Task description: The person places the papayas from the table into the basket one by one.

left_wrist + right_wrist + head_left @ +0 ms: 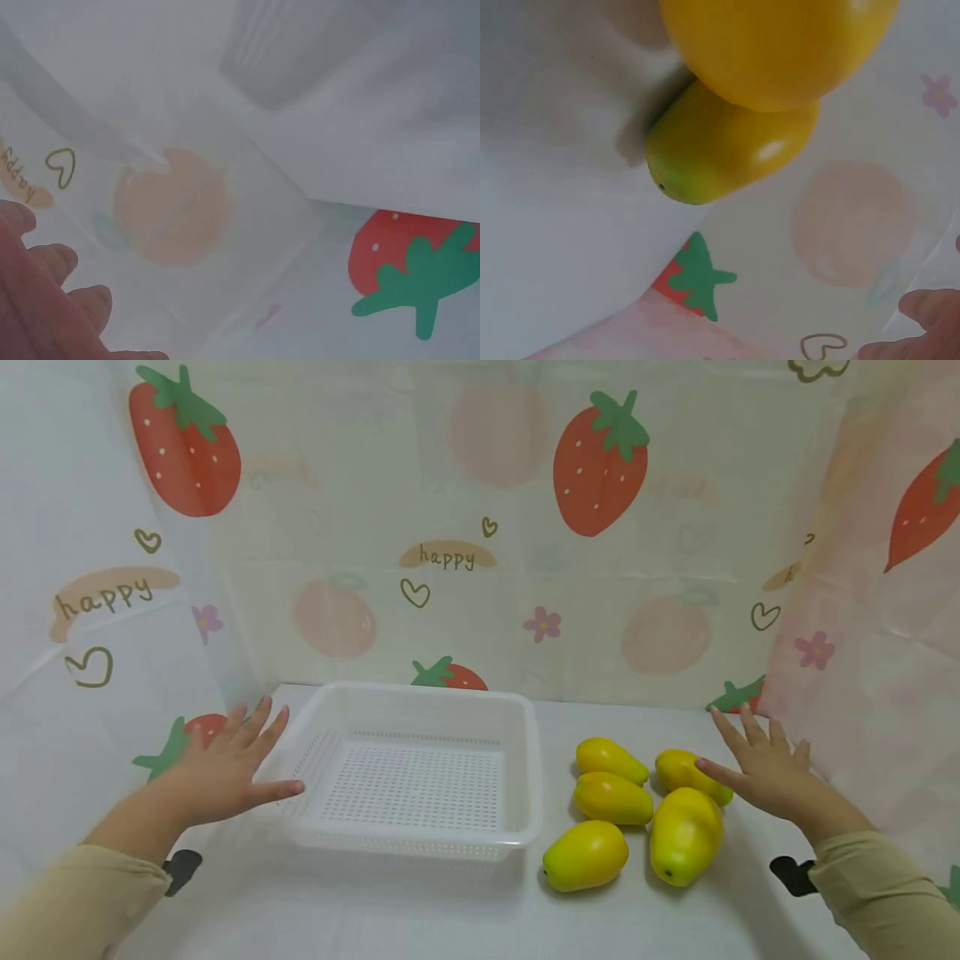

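Note:
My left hand, fingers spread, is held at the left side of a white plastic basket with a perforated bottom and nothing inside. To the right of the basket lie several yellow papayas with greenish ends, grouped close together. My right hand is likewise spread and holds nothing. Its thumb overlaps the back right papaya in the head view. A larger papaya lies just in front of that one. In the right wrist view, two papayas show, with my fingertips at the lower right corner.
A white cloth covers the table. Sheets printed with strawberries, hearts and flowers form a back wall and side walls at left and right. Dark printed patches show near both sleeves.

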`<action>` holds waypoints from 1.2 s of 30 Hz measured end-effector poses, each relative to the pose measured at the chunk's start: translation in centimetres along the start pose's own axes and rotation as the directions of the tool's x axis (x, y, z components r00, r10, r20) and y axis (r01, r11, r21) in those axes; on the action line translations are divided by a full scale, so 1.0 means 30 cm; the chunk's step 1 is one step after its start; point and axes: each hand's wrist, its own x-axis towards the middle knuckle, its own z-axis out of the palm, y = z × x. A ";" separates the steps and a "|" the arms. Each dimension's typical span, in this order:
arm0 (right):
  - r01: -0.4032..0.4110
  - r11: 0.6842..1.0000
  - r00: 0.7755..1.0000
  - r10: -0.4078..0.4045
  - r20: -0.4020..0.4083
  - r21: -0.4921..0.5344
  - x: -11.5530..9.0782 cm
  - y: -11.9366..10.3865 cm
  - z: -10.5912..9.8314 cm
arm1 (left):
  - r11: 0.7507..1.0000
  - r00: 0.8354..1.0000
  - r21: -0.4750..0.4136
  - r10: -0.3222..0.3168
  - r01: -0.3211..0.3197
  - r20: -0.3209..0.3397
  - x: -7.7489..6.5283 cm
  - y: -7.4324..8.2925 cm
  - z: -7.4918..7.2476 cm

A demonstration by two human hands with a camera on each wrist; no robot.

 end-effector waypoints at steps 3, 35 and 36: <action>0.002 1.000 1.000 -0.002 0.000 0.006 0.004 -0.002 -0.004 | 1.000 1.000 -0.030 0.008 -0.008 0.002 -0.009 0.015 0.019; 0.023 0.999 1.000 -0.023 -0.012 0.029 0.003 -0.010 0.019 | 0.996 0.999 -0.084 0.039 -0.037 0.017 -0.035 0.046 0.136; 0.024 0.999 1.000 -0.024 -0.014 0.034 0.002 -0.008 0.017 | 0.996 0.999 -0.086 0.037 -0.035 0.016 -0.035 0.047 0.134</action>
